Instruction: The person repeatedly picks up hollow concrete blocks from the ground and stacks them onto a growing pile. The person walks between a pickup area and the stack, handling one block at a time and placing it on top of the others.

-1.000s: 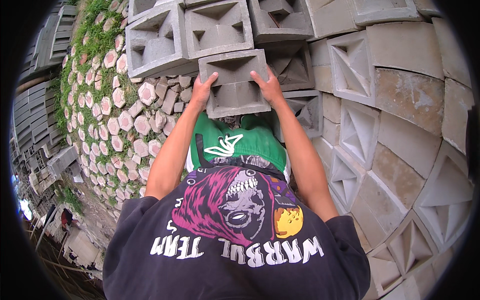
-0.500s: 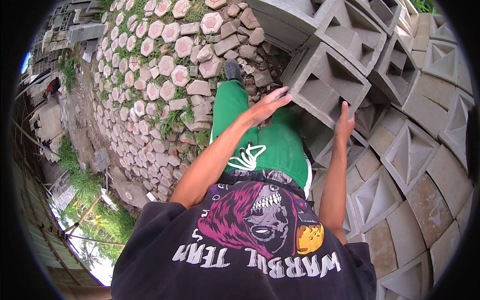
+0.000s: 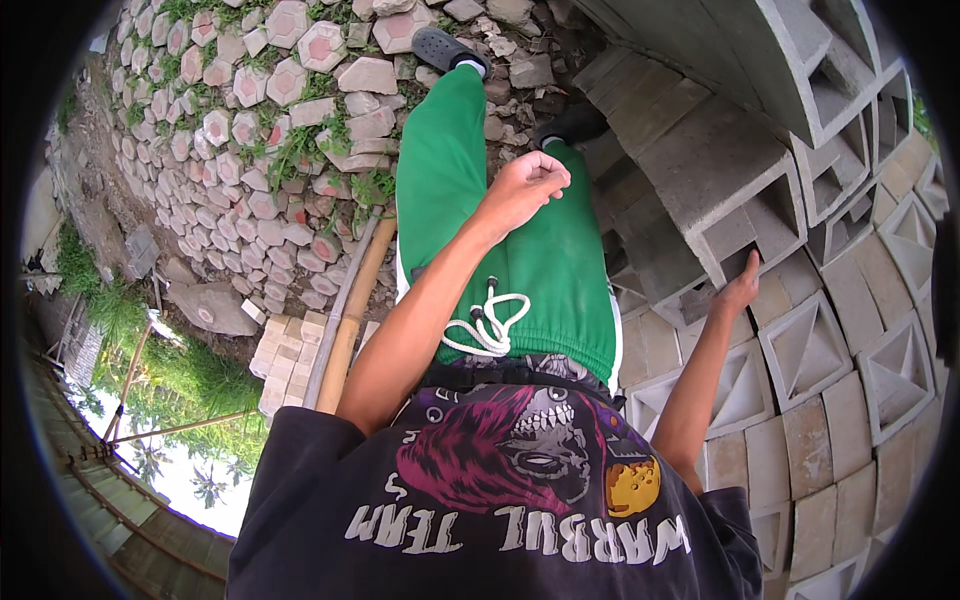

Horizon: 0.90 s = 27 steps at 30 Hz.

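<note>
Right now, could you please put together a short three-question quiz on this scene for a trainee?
1. True or false: the left hand grips the hollow concrete block.
2. Which hand touches the block? A) the left hand B) the right hand C) both
3. Fill in: the left hand hangs loosely curled above the green ____.

Key
1. False: it is apart from the block and holds nothing.
2. B: the right hand's fingers press against the block's open face, near its lower corner.
3. Trousers; the hexagonal paving stones lie further left.
</note>
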Each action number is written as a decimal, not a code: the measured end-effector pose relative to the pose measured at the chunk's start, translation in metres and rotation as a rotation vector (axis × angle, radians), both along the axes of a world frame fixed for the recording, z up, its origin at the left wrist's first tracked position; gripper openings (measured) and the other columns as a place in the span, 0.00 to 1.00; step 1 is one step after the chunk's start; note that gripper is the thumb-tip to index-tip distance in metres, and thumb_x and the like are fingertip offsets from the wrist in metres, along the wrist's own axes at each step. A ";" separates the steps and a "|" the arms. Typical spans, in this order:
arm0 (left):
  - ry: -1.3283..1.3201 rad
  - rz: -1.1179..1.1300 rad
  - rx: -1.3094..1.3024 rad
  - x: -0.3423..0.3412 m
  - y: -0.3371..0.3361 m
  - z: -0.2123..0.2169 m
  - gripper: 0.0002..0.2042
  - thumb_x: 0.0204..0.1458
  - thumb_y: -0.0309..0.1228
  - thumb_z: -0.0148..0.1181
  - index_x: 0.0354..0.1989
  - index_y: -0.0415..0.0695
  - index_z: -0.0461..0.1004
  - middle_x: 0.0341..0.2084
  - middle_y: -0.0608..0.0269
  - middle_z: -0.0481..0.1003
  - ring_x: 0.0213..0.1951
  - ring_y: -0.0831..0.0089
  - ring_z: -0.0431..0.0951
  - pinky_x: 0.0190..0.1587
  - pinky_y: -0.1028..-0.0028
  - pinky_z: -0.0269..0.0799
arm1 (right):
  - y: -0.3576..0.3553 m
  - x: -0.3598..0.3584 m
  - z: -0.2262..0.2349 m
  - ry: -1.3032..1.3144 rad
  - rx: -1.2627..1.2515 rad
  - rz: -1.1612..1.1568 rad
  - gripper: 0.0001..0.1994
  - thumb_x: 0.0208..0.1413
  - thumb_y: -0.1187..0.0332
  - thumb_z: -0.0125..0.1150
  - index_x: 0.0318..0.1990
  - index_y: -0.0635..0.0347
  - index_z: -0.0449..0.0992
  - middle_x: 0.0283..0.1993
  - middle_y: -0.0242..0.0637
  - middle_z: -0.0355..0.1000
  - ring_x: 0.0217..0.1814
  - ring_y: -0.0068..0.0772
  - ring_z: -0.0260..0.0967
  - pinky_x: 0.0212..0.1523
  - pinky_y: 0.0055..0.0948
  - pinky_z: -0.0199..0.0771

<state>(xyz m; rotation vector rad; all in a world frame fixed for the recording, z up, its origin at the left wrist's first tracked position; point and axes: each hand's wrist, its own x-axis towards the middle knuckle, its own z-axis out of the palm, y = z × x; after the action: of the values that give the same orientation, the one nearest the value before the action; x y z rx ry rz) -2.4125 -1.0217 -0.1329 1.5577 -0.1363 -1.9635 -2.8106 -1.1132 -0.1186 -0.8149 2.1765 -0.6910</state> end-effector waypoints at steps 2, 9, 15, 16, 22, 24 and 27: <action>0.002 0.053 0.009 0.030 -0.003 -0.005 0.10 0.54 0.35 0.60 0.36 0.40 0.73 0.31 0.66 0.75 0.36 0.80 0.74 0.38 0.79 0.67 | 0.001 0.013 0.009 0.119 0.060 -0.020 0.29 0.56 0.51 0.58 0.47 0.75 0.72 0.45 0.40 0.73 0.45 0.30 0.69 0.48 0.29 0.67; -0.087 0.181 0.078 0.167 0.008 -0.014 0.10 0.47 0.31 0.67 0.30 0.40 0.73 0.25 0.65 0.75 0.27 0.80 0.72 0.30 0.79 0.67 | 0.019 0.064 0.048 0.095 0.346 -0.363 0.39 0.59 0.40 0.45 0.69 0.53 0.45 0.69 0.38 0.47 0.64 0.44 0.54 0.61 0.53 0.61; -0.296 0.439 0.113 0.289 0.036 0.014 0.14 0.44 0.36 0.70 0.23 0.42 0.71 0.21 0.68 0.72 0.24 0.83 0.67 0.26 0.79 0.62 | 0.018 0.175 0.047 -0.616 0.456 -0.802 0.41 0.60 0.36 0.24 0.70 0.59 0.35 0.71 0.44 0.46 0.72 0.45 0.46 0.68 0.52 0.51; -0.290 0.495 0.150 0.302 0.040 0.019 0.15 0.44 0.38 0.70 0.22 0.43 0.71 0.21 0.68 0.72 0.23 0.83 0.66 0.26 0.80 0.61 | 0.011 0.192 0.041 -0.706 0.516 -0.649 0.40 0.60 0.37 0.23 0.70 0.60 0.38 0.69 0.45 0.51 0.71 0.45 0.48 0.68 0.50 0.51; -0.269 0.753 0.247 0.344 0.042 0.057 0.18 0.46 0.46 0.68 0.20 0.44 0.71 0.19 0.69 0.72 0.23 0.83 0.67 0.28 0.82 0.60 | -0.088 0.379 0.028 -0.545 0.781 0.617 0.32 0.65 0.46 0.35 0.64 0.65 0.58 0.63 0.48 0.60 0.66 0.43 0.56 0.67 0.44 0.52; -0.272 0.842 0.215 0.349 0.034 0.056 0.20 0.49 0.48 0.64 0.19 0.43 0.72 0.22 0.67 0.74 0.24 0.82 0.70 0.30 0.81 0.63 | -0.127 0.439 0.041 -0.518 0.707 0.545 0.25 0.64 0.52 0.42 0.57 0.66 0.64 0.58 0.44 0.65 0.61 0.43 0.60 0.63 0.43 0.59; -0.239 0.961 0.219 0.366 0.017 0.058 0.21 0.53 0.48 0.60 0.20 0.42 0.72 0.24 0.63 0.76 0.26 0.80 0.72 0.32 0.80 0.67 | -0.178 0.506 0.052 -0.509 0.675 0.509 0.17 0.62 0.57 0.50 0.46 0.63 0.69 0.51 0.43 0.68 0.59 0.41 0.61 0.60 0.45 0.63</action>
<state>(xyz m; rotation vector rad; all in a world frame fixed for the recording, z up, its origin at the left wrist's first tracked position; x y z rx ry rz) -2.0464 -1.0043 -0.0745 1.5582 0.6370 -1.0556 -2.3049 -1.2910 -0.0670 -0.6809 1.4900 0.1036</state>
